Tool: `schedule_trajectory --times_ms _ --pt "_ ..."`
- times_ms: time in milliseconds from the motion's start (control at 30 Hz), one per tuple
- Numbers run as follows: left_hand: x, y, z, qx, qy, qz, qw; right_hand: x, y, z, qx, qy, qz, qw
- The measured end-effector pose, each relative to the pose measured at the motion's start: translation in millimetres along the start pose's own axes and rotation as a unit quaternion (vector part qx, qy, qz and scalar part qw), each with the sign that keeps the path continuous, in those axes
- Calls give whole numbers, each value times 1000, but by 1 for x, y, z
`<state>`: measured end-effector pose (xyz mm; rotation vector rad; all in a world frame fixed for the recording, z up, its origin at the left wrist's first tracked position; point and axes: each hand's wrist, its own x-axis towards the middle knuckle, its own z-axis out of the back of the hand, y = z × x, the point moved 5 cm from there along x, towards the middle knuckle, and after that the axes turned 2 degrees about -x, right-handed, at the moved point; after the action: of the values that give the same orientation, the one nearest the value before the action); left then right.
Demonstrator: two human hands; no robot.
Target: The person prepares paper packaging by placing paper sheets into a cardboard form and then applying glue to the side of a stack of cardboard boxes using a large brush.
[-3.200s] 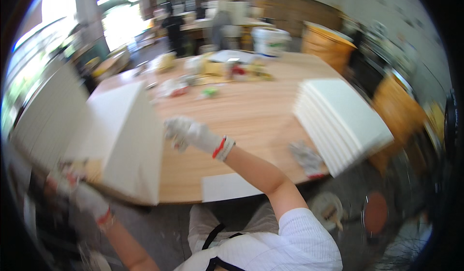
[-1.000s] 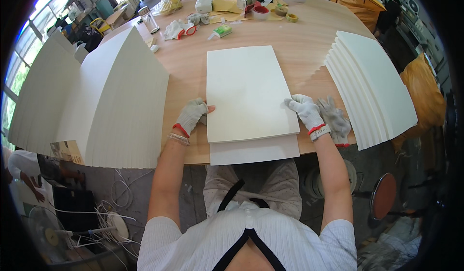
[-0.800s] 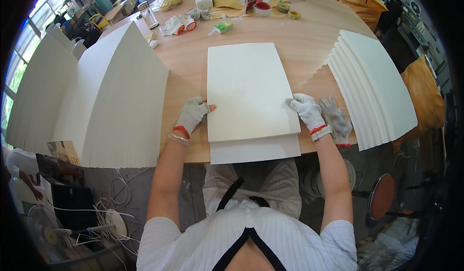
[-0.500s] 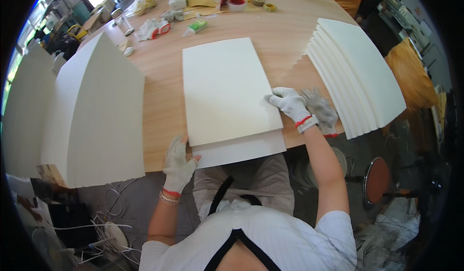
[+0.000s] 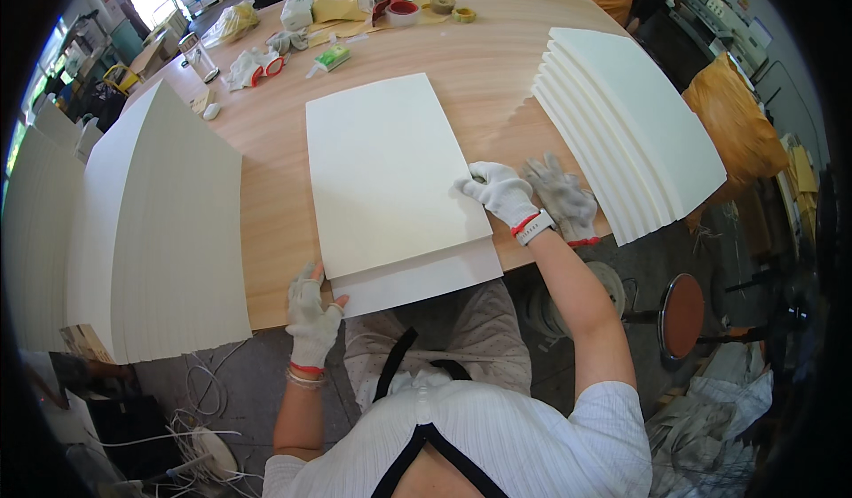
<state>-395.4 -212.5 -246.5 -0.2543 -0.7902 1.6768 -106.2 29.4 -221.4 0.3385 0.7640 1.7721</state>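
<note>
A cream board or stack of sheets (image 5: 390, 169) lies on the table in front of me, over a white sheet (image 5: 422, 280) whose near strip sticks out toward me. My right hand (image 5: 501, 194), in a white knit glove, grips the cream board's right edge, its fingertips reaching onto the top. At the near left corner is my left hand (image 5: 313, 320), in a glove with bare fingertips. Its thumb and forefinger are apart, the thumb touching the white sheet's corner and the forefinger beside the left edge. A loose grey glove (image 5: 564, 198) lies beside my right hand.
Tall stacks of white sheets (image 5: 169, 241) stand at the left. A fanned stack of sheets (image 5: 630, 125) lies at the right. Toward the back are red-trimmed gloves (image 5: 253, 69), a green packet (image 5: 333, 58), tape rolls (image 5: 404, 11) and a glass bottle (image 5: 198, 57). A round stool (image 5: 681, 316) stands right.
The whole view has shifted, so the table things appear farther left. My right fingertips lie slightly farther in over the cream board. My left hand stays at the near left corner.
</note>
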Motion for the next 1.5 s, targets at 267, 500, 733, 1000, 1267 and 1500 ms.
schedule_trajectory --times_ms 267,500,733,1000,1267,1500 --pt "29 -77 17 104 91 -205 969 -44 14 0 123 4 201 972" --pt "37 -98 16 184 206 -226 934 -54 22 15 126 112 178 969" --pt "60 -52 10 88 121 -132 980 -49 14 15 103 166 151 969" --pt "77 -25 -1 -26 141 99 985 -48 15 -13 -29 -10 119 992" --pt "94 -39 4 91 190 60 976 -42 19 -5 -25 22 83 996" --pt "129 -144 -56 432 335 -479 687 -35 6 11 -113 -138 168 970"
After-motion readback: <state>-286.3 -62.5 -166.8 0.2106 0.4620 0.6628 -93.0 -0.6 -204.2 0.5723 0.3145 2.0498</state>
